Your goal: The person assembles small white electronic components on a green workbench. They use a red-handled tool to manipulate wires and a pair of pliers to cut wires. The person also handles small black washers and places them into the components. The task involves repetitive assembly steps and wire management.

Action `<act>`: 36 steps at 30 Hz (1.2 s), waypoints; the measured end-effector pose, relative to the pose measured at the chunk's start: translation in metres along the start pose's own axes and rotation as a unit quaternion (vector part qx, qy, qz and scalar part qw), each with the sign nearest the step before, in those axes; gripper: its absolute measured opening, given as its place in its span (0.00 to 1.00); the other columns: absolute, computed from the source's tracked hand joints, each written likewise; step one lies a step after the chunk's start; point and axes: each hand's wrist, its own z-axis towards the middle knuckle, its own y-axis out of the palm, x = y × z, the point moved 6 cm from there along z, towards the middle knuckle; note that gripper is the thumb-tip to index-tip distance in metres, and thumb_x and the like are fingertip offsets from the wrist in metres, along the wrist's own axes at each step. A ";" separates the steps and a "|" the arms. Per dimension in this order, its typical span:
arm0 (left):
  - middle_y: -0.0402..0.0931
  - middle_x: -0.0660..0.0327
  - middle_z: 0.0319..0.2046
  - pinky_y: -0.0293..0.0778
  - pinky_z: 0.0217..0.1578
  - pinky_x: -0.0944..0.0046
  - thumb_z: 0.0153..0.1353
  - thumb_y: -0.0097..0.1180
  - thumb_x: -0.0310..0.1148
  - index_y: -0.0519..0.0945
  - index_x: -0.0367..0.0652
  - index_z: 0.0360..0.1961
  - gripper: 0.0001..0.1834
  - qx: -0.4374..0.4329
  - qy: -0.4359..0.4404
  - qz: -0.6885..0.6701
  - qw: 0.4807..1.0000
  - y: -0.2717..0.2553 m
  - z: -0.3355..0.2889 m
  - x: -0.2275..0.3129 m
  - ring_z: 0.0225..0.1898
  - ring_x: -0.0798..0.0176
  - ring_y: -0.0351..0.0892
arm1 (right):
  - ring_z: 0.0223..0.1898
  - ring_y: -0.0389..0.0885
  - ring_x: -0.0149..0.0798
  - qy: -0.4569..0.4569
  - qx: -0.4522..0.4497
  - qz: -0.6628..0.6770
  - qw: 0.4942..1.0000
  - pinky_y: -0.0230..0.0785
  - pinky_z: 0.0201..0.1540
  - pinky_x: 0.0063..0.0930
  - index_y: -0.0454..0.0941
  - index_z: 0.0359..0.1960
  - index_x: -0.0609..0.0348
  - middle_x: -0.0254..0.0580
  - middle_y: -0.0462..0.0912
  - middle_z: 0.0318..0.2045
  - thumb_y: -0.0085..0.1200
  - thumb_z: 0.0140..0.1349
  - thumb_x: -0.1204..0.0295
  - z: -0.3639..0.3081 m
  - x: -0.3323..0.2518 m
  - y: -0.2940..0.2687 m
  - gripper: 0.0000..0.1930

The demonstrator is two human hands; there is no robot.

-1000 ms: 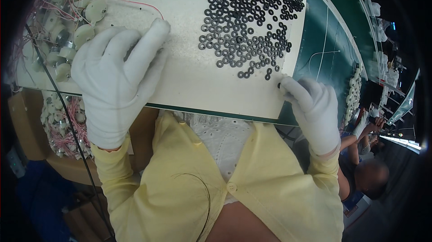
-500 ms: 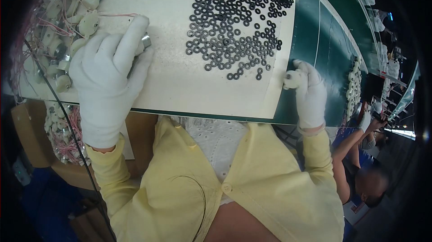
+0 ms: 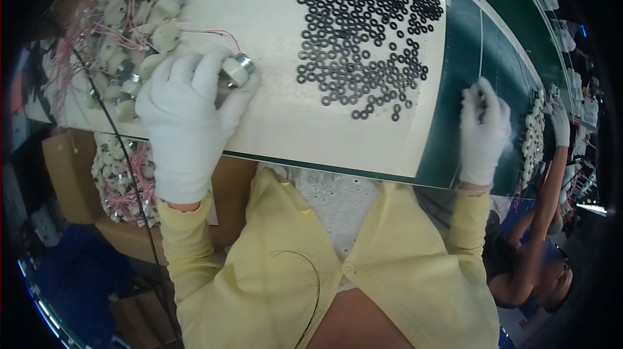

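My left hand (image 3: 191, 106), in a white glove, is closed over the left part of the white board. Between its thumb and fingers sits a small motor (image 3: 237, 70) with a cream plastic body and a silver metal end; a thin pink wire (image 3: 214, 31) runs from near it toward the pile. My right hand (image 3: 483, 132), gloved too, hovers over the green strip at the right. Its fingers are bent with a gap between thumb and forefinger, and I see no part in them. Many small black rings (image 3: 363, 44) lie spread on the board between the hands.
A heap of wired motors (image 3: 139, 31) covers the board's left end. More lie in a cardboard box (image 3: 68, 177) below the table edge. A row of cream parts (image 3: 533, 132) stands at the far right, where a co-worker's gloved hand (image 3: 558, 122) reaches in.
My right hand has moved right, and the round cream part it held no longer shows in it. The left hand's motor now shows more fully. The whole view has shifted; the co-worker's arm has reached forward.
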 end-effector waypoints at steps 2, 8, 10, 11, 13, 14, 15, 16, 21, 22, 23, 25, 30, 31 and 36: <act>0.76 0.65 0.30 0.71 0.33 0.59 0.44 0.75 0.39 0.80 0.47 0.39 0.21 0.031 0.025 0.033 0.999 -0.005 -0.003 0.000 0.34 0.57 0.77 | 0.31 0.78 0.35 0.043 0.035 0.035 0.998 0.71 0.32 0.32 0.80 0.51 0.59 0.43 0.82 0.37 0.65 0.58 0.75 0.007 -0.005 -0.013 0.18; 0.72 0.59 0.36 0.71 0.38 0.52 0.46 0.67 0.41 0.79 0.48 0.40 0.20 0.107 0.043 -0.076 0.990 -0.046 -0.031 0.037 0.38 0.51 0.74 | 0.28 0.76 0.34 -0.226 0.007 0.317 0.921 0.65 0.28 0.25 0.82 0.45 0.52 0.39 0.81 0.39 0.66 0.50 0.73 0.005 -0.143 -0.033 0.17; 0.70 0.64 0.35 0.68 0.37 0.56 0.43 0.66 0.48 0.80 0.52 0.40 0.23 0.111 0.040 -0.166 0.979 -0.057 -0.031 0.053 0.37 0.56 0.72 | 0.30 0.75 0.35 -0.326 0.006 0.407 0.853 0.63 0.29 0.26 0.82 0.40 0.49 0.40 0.80 0.39 0.67 0.46 0.68 0.006 -0.184 -0.037 0.17; 0.71 0.64 0.35 0.68 0.36 0.56 0.46 0.62 0.51 0.80 0.51 0.41 0.23 0.091 0.064 -0.194 0.975 -0.059 -0.031 0.057 0.36 0.56 0.72 | 0.31 0.75 0.36 -0.344 0.036 0.445 0.826 0.62 0.30 0.28 0.82 0.38 0.48 0.41 0.80 0.38 0.68 0.44 0.66 0.004 -0.196 -0.040 0.16; 0.72 0.64 0.34 0.68 0.33 0.56 0.52 0.57 0.55 0.80 0.51 0.42 0.23 0.034 0.125 -0.270 0.954 -0.061 -0.032 0.056 0.35 0.56 0.72 | 0.28 0.74 0.36 -0.294 0.123 0.458 0.830 0.59 0.29 0.30 0.81 0.34 0.46 0.39 0.79 0.34 0.68 0.43 0.63 -0.006 -0.199 -0.042 0.14; 0.73 0.63 0.34 0.68 0.32 0.56 0.55 0.57 0.54 0.80 0.50 0.42 0.22 0.033 0.133 -0.253 0.958 -0.062 -0.030 0.055 0.34 0.55 0.73 | 0.27 0.73 0.36 -0.293 0.125 0.461 0.829 0.58 0.29 0.31 0.80 0.32 0.45 0.38 0.78 0.32 0.69 0.43 0.62 -0.007 -0.198 -0.043 0.14; 0.73 0.63 0.35 0.68 0.31 0.56 0.58 0.57 0.53 0.80 0.49 0.43 0.21 0.031 0.134 -0.234 0.962 -0.064 -0.031 0.054 0.34 0.55 0.73 | 0.25 0.72 0.37 -0.336 0.047 0.458 0.822 0.58 0.29 0.32 0.79 0.30 0.46 0.38 0.77 0.30 0.69 0.44 0.61 0.001 -0.188 -0.050 0.13; 0.74 0.62 0.35 0.68 0.30 0.56 0.60 0.57 0.52 0.80 0.49 0.43 0.20 0.028 0.137 -0.214 0.967 -0.066 -0.031 0.052 0.33 0.54 0.74 | 0.25 0.73 0.37 -0.333 0.004 0.478 0.813 0.58 0.29 0.31 0.79 0.31 0.49 0.38 0.78 0.30 0.69 0.45 0.61 0.003 -0.175 -0.050 0.14; 0.80 0.57 0.40 0.74 0.36 0.56 0.59 0.63 0.33 0.81 0.45 0.46 0.14 0.127 -0.028 0.061 0.990 -0.029 -0.011 -0.017 0.36 0.51 0.79 | 0.28 0.80 0.32 -0.111 -0.049 0.623 0.773 0.68 0.29 0.25 0.79 0.45 0.68 0.44 0.83 0.30 0.67 0.55 0.66 -0.016 -0.092 -0.037 0.20; 0.81 0.56 0.41 0.75 0.40 0.57 0.60 0.63 0.31 0.81 0.44 0.48 0.14 0.076 -0.078 0.098 0.989 -0.021 -0.012 -0.032 0.38 0.52 0.80 | 0.30 0.81 0.31 -0.017 -0.111 0.628 0.770 0.69 0.30 0.23 0.78 0.48 0.70 0.44 0.84 0.31 0.66 0.57 0.68 -0.017 -0.073 -0.033 0.21; 0.81 0.55 0.41 0.76 0.43 0.58 0.61 0.62 0.28 0.81 0.43 0.50 0.15 0.024 -0.126 0.131 0.983 -0.014 -0.014 -0.042 0.41 0.52 0.82 | 0.31 0.82 0.30 0.079 -0.167 0.627 0.757 0.71 0.32 0.22 0.78 0.50 0.72 0.45 0.84 0.33 0.65 0.59 0.71 -0.020 -0.054 -0.031 0.21; 0.81 0.54 0.42 0.77 0.43 0.59 0.61 0.62 0.28 0.81 0.42 0.51 0.16 0.010 -0.119 0.124 0.985 -0.013 -0.014 -0.038 0.41 0.52 0.82 | 0.34 0.82 0.28 0.194 -0.274 0.552 0.763 0.72 0.36 0.20 0.76 0.53 0.72 0.44 0.84 0.36 0.61 0.61 0.76 -0.028 -0.028 -0.022 0.20; 0.81 0.55 0.46 0.77 0.45 0.61 0.62 0.61 0.27 0.81 0.41 0.52 0.16 0.056 -0.106 -0.017 0.993 -0.006 -0.017 -0.041 0.44 0.55 0.83 | 0.35 0.81 0.27 0.148 -0.296 0.498 0.802 0.74 0.39 0.20 0.75 0.53 0.69 0.39 0.83 0.38 0.58 0.63 0.80 -0.034 -0.017 0.015 0.16; 0.82 0.55 0.46 0.77 0.46 0.62 0.63 0.61 0.27 0.81 0.40 0.52 0.15 0.046 -0.137 -0.037 0.989 -0.005 -0.015 -0.046 0.44 0.56 0.83 | 0.36 0.82 0.28 0.106 -0.287 0.483 0.820 0.74 0.38 0.21 0.76 0.52 0.67 0.40 0.83 0.39 0.57 0.63 0.79 -0.028 -0.022 0.014 0.15; 0.83 0.55 0.43 0.77 0.42 0.64 0.59 0.63 0.25 0.83 0.43 0.48 0.15 0.026 -0.068 -0.086 0.994 -0.004 -0.010 -0.037 0.39 0.54 0.83 | 0.34 0.84 0.37 -0.056 -0.290 0.366 0.883 0.75 0.35 0.27 0.76 0.50 0.63 0.45 0.83 0.39 0.59 0.60 0.78 0.001 -0.043 0.016 0.15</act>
